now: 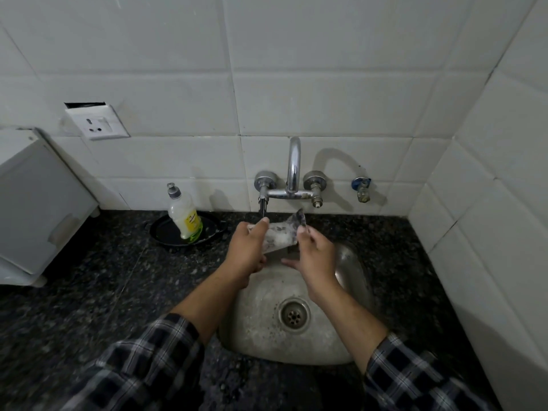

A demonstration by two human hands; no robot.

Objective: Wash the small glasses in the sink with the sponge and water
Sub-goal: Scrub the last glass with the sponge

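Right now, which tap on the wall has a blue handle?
The small separate tap farthest to the right. The left knob and right knob beside the chrome spout are plain chrome.

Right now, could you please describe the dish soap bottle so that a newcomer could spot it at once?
Start at the chrome wall-mounted faucet above the steel sink. To its left, on the dark speckled granite counter, lies a round black tray, and the clear plastic bottle stands in it. Its yellow label and grey cap mark it as the only bottle there.
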